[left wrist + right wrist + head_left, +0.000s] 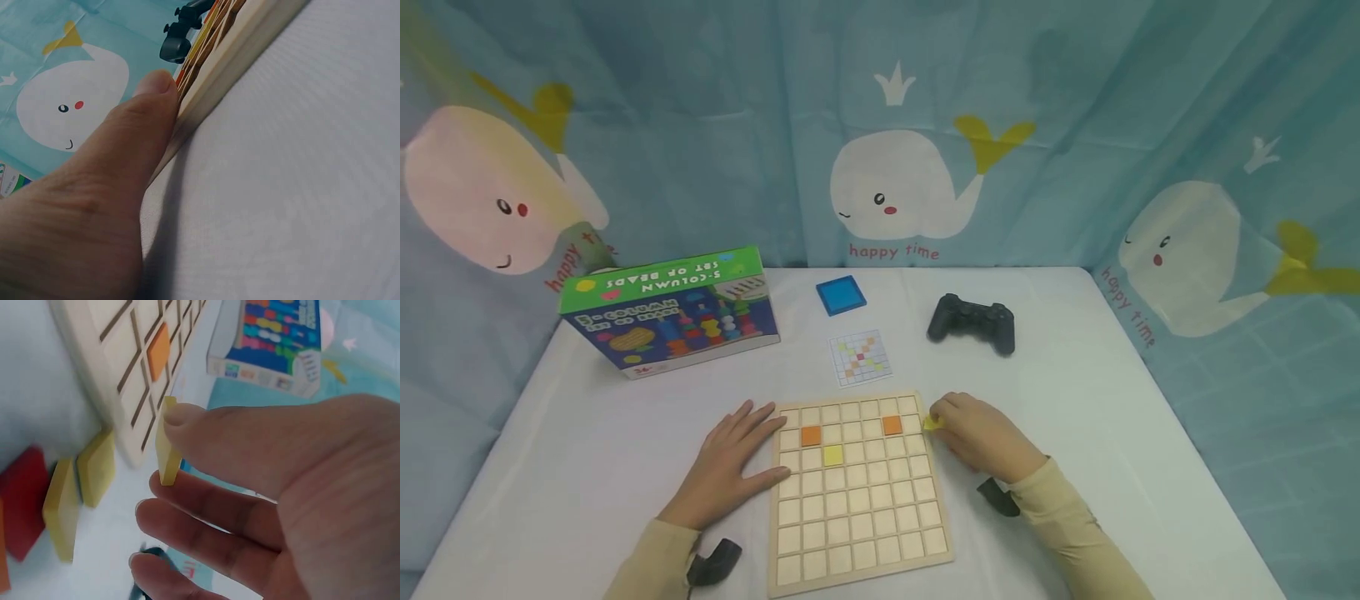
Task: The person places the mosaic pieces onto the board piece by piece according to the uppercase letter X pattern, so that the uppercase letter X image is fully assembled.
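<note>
Two beige sleeves (pixel 1071 529) extend from the near edge of the head view. Behind the work area hangs a blue curtain (pixel 737 125) printed with whales. A white table (pixel 1075 375) supports all items. At its rear left stands the bead-set box (pixel 673 321). The wooden board (pixel 861 503), a grid of seven rows by seven columns, lies flat between the hands. The left hand (pixel 730 462) grasps nothing; its fingers are extended and spread, with the fingertips and thumb at the board's left edge. The right hand (pixel 981 433), just beyond the board's right edge near the far corner, pinches the held yellow tile (pixel 166 453) between thumb and fingers. Farther back are a black game controller (pixel 972 321), a pattern card (pixel 861 358) and a square blue case (pixel 841 295). On the board, the second row contains two orange tiles (pixel 811 436), in columns two and six; the third row contains one seated yellow tile (pixel 833 455) in column three. Beside the board, the right wrist view shows loose tiles (pixel 61 509): yellow, red and orange.
</note>
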Action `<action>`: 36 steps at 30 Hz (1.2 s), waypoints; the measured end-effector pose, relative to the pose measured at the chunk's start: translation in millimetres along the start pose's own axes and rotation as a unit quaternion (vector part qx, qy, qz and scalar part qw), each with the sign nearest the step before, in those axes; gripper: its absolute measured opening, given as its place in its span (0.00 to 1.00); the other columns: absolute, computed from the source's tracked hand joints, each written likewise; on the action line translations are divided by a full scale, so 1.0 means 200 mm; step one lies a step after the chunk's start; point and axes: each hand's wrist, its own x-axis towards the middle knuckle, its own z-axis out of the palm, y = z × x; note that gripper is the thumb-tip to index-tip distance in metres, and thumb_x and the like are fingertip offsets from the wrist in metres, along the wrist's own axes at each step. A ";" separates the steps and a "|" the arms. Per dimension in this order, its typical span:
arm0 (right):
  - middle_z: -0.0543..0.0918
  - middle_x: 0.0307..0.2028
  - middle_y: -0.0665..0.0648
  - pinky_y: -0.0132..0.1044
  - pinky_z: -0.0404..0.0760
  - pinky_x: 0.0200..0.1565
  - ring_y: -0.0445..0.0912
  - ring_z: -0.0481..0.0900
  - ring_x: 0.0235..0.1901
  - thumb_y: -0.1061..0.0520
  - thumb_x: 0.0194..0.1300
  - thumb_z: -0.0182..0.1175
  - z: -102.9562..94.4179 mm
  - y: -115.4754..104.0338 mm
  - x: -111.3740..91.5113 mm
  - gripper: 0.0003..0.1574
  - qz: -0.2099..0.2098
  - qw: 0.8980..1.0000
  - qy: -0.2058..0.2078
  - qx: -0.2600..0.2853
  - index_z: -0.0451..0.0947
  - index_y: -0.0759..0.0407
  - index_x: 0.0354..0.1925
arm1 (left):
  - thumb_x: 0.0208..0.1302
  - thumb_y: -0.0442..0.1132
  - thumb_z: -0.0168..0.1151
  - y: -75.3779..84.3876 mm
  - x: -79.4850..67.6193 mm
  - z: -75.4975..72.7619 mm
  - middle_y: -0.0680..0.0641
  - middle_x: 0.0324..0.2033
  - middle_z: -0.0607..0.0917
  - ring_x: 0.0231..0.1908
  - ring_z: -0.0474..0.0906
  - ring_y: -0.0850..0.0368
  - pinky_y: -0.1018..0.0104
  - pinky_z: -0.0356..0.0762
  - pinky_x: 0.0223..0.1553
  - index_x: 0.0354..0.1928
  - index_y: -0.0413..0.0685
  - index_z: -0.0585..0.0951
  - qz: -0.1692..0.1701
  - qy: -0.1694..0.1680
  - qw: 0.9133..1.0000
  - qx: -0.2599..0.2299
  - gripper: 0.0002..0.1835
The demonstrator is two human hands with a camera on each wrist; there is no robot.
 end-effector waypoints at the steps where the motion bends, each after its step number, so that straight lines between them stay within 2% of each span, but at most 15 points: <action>1: 0.81 0.39 0.49 0.35 0.82 0.42 0.42 0.79 0.40 0.59 0.59 0.68 0.00 -0.01 0.01 0.11 -0.003 1.000 0.000 0.004 0.78 0.55 0.41 | 0.53 0.65 0.64 0.00 0.00 0.00 0.51 0.70 0.65 0.72 0.52 0.42 0.40 0.49 0.69 0.67 0.61 0.69 -0.001 -0.001 1.000 -0.001 0.40; 8: 0.80 0.38 0.45 0.30 0.81 0.42 0.38 0.79 0.39 0.58 0.56 0.69 0.04 -0.06 0.06 0.12 -0.055 0.998 0.020 0.026 0.78 0.53 0.39 | 0.53 0.66 0.64 0.00 0.00 0.00 0.51 0.70 0.65 0.72 0.51 0.42 0.40 0.48 0.69 0.67 0.62 0.69 -0.004 -0.004 1.000 0.001 0.40; 13: 0.79 0.36 0.45 0.28 0.80 0.38 0.38 0.78 0.35 0.57 0.55 0.70 0.07 -0.11 0.10 0.13 -0.104 0.993 0.039 0.041 0.76 0.53 0.38 | 0.53 0.67 0.64 0.00 0.00 0.00 0.51 0.70 0.65 0.72 0.51 0.43 0.40 0.48 0.69 0.67 0.62 0.69 -0.006 -0.005 1.000 0.004 0.40; 17: 0.80 0.36 0.45 0.27 0.80 0.38 0.38 0.79 0.35 0.57 0.55 0.70 0.09 -0.14 0.13 0.13 -0.133 0.989 0.051 0.041 0.77 0.54 0.38 | 0.53 0.66 0.64 0.00 0.00 0.00 0.52 0.70 0.65 0.72 0.52 0.43 0.40 0.48 0.69 0.67 0.61 0.69 -0.005 -0.002 1.000 0.003 0.40; 24: 0.80 0.36 0.44 0.27 0.80 0.39 0.38 0.79 0.36 0.57 0.60 0.67 0.13 -0.19 0.17 0.09 -0.153 0.987 0.033 0.033 0.77 0.52 0.38 | 0.53 0.66 0.64 0.00 0.00 0.01 0.52 0.70 0.65 0.72 0.52 0.43 0.41 0.48 0.69 0.67 0.62 0.69 -0.003 0.000 1.000 0.003 0.40; 36: 0.79 0.34 0.44 0.27 0.79 0.37 0.38 0.77 0.33 0.60 0.55 0.68 0.18 -0.21 0.19 0.09 -0.177 0.983 0.037 0.002 0.77 0.51 0.35 | 0.53 0.65 0.65 0.01 0.00 0.00 0.51 0.69 0.66 0.72 0.52 0.43 0.41 0.48 0.69 0.67 0.61 0.69 -0.005 -0.001 1.000 0.005 0.40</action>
